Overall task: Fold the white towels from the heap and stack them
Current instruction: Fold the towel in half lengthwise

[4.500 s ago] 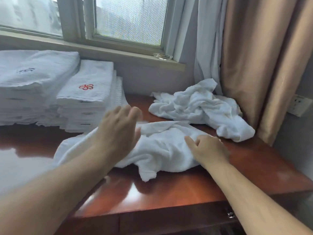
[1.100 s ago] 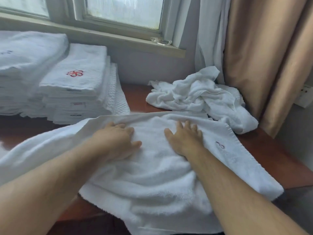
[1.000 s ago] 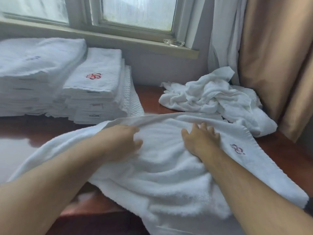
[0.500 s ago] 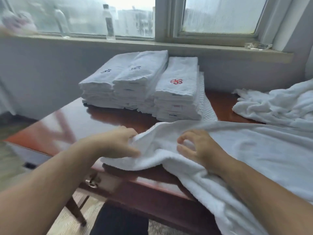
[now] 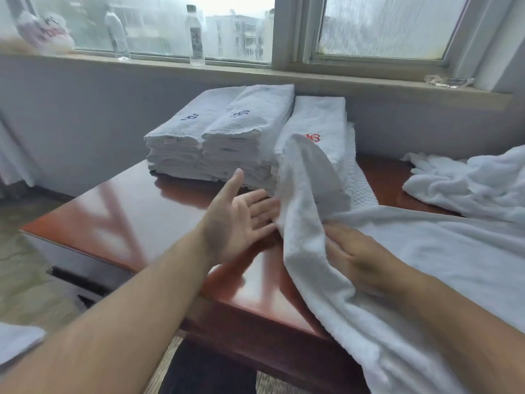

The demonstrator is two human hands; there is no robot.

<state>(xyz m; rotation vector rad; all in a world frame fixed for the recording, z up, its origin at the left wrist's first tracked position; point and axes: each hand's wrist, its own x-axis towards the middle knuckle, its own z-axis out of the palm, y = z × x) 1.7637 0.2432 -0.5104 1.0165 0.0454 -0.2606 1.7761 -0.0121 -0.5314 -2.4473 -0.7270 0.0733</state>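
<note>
Your left hand, grip spread flat, touches the raised end of the towel; your right hand presses it, fingers straight. Folded stacks sit at twelve o'clock.

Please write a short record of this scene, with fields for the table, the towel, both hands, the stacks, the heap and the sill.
table: glossy red-brown wood
towel: spread on it, left end raised, front hanging over the edge
left hand: open, palm up, fingertips at the raised end
right hand: flat on the towel
stacks: three folded piles at the back
heap: unfolded, far right
sill: two bottles
</note>
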